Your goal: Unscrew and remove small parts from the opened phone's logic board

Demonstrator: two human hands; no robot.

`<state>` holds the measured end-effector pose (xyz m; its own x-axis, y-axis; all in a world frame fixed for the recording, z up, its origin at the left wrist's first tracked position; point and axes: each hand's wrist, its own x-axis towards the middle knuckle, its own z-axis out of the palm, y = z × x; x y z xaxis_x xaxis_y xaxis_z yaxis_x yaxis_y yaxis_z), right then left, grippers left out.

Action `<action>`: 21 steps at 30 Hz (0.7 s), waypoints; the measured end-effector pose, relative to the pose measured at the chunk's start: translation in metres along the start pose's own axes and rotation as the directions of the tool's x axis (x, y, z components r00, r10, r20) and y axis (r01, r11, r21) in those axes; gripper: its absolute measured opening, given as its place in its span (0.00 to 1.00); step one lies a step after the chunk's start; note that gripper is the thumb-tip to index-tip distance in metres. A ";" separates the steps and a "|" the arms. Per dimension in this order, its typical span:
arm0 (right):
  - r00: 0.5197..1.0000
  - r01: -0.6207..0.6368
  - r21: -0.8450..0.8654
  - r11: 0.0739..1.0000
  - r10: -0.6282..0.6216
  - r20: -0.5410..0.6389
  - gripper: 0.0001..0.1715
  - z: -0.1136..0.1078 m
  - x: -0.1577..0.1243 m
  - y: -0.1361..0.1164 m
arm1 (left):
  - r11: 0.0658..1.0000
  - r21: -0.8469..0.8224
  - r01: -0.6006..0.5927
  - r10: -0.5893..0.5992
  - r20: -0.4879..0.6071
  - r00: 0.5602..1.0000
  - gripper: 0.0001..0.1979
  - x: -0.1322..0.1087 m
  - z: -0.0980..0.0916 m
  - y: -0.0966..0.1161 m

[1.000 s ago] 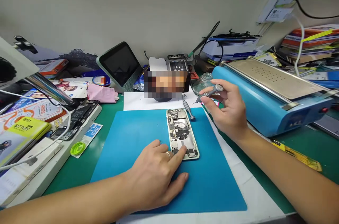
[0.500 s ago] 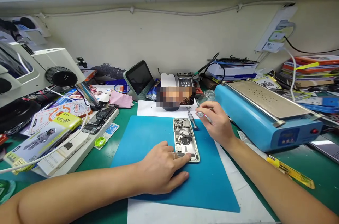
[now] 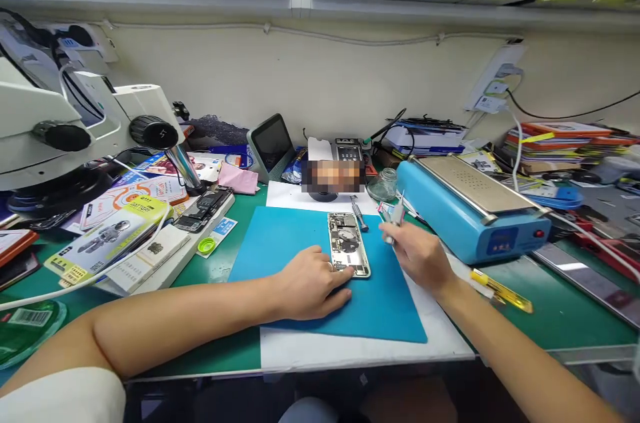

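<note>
An opened phone [image 3: 362, 255] lies on a blue work mat [image 3: 280, 230], its inner parts exposed. My left hand [image 3: 311, 282] rests palm down beside its lower end, fingers extended, with the index fingertip touching the phone's bottom edge and a ring on one finger. My right hand [image 3: 423, 255] is closed around a slim grey tool [image 3: 398, 215] with a thin tip pointing up, held above the mat to the right of the phone. Its exact kind is unclear. A grey screwdriver [image 3: 359, 215] lies just beyond the phone's upper right corner.
At right stands a blue heating plate machine [image 3: 440, 216], with a yellow-handled cutter [image 3: 505, 291] in front. A glass jar [image 3: 387, 182] sits behind my right hand. On the left are a microscope [image 3: 155, 133], a battery box [image 3: 107, 240] and another opened phone [image 3: 203, 210].
The view has shifted, showing more shelf above and the table's front edge. My right hand has turned, and its tool now points upward. My left fingertip stays at the phone's lower end.
</note>
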<state>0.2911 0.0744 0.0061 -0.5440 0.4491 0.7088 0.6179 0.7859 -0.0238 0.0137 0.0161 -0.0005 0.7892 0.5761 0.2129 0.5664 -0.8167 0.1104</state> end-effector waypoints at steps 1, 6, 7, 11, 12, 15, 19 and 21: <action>1.000 -0.006 -0.005 1.000 0.006 0.019 0.19 -0.003 -0.007 -0.006 | 1.000 0.002 -0.001 0.001 0.005 1.000 0.18 0.000 -0.001 0.000; 0.979 -0.174 -0.070 0.982 0.180 0.097 0.23 -0.002 -0.021 -0.016 | 0.999 -0.034 0.000 0.000 0.020 1.000 0.16 -0.002 -0.004 0.000; 0.968 -0.216 -0.085 0.973 0.224 0.111 0.23 0.000 -0.020 -0.015 | 0.999 -0.045 0.006 -0.005 0.023 1.000 0.16 -0.002 -0.005 -0.001; 0.922 -0.339 -0.109 0.934 0.353 0.157 0.31 0.005 -0.020 -0.011 | 0.997 -0.069 0.022 -0.018 0.055 0.998 0.16 -0.004 -0.005 -0.001; 0.914 -0.358 -0.108 0.927 0.372 0.163 0.32 0.005 -0.020 -0.011 | 0.997 -0.067 0.026 -0.022 0.067 0.998 0.16 -0.004 -0.005 -0.001; 0.902 -0.381 -0.098 0.919 0.393 0.178 0.28 0.004 -0.020 -0.012 | 0.998 -0.048 0.039 -0.035 0.095 0.995 0.17 -0.005 -0.007 0.001; 0.909 -0.362 -0.103 0.926 0.375 0.182 0.20 0.003 -0.017 -0.014 | 0.999 -0.025 0.036 -0.034 0.094 0.995 0.16 -0.005 -0.008 0.003; 0.917 -0.344 -0.115 0.932 0.359 0.171 0.18 0.003 -0.016 -0.013 | 0.999 -0.017 0.028 -0.027 0.084 0.996 0.16 -0.004 -0.008 0.004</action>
<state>0.2900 0.0581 -0.0067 -0.3742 0.7670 0.5212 0.8281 0.5293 -0.1845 0.0108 0.0103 0.0072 0.7909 0.5984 0.1280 0.5842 -0.8006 0.1331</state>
